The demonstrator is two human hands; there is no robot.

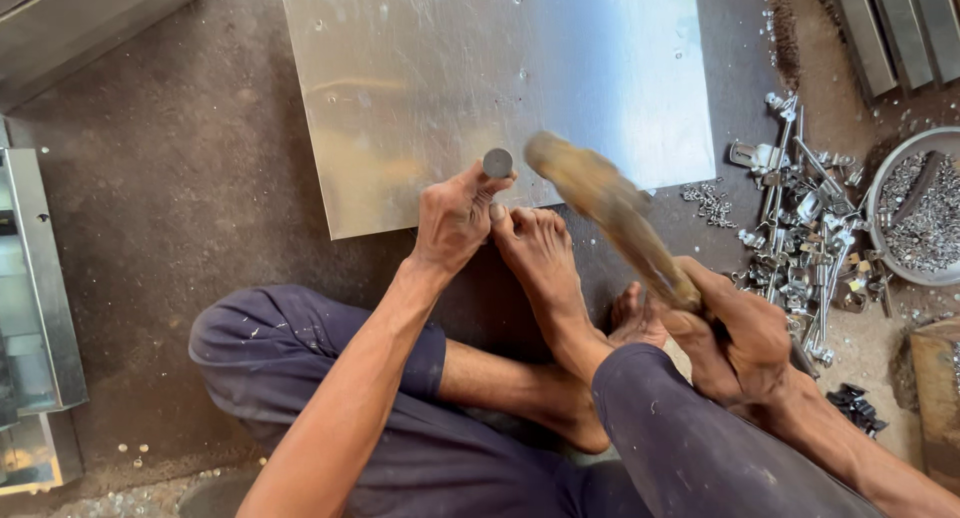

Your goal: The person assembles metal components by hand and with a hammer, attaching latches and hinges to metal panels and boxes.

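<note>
Steel punch (497,163) standing upright near the front edge of the metal sheet (480,78), which lies flat on the floor (180,168). Left hand (455,221) has its fingers pinched closed around the punch shaft, right below the round head. Right hand (735,338) is wrapped tight around the wooden handle of a hammer (610,218), which is blurred mid-swing and sits just right of the punch head. A bare foot (535,248) is pressed right beside the left hand, toes at the sheet's edge.

My worry: that punch head is a small target, and the fingers are just under it. A slightly off swing looks likely to glance onto the knuckles or toes, or kick the punch sideways.

Off to the right there's a pile of metal brackets (800,228) and a bowl of small fasteners (925,213).
</note>
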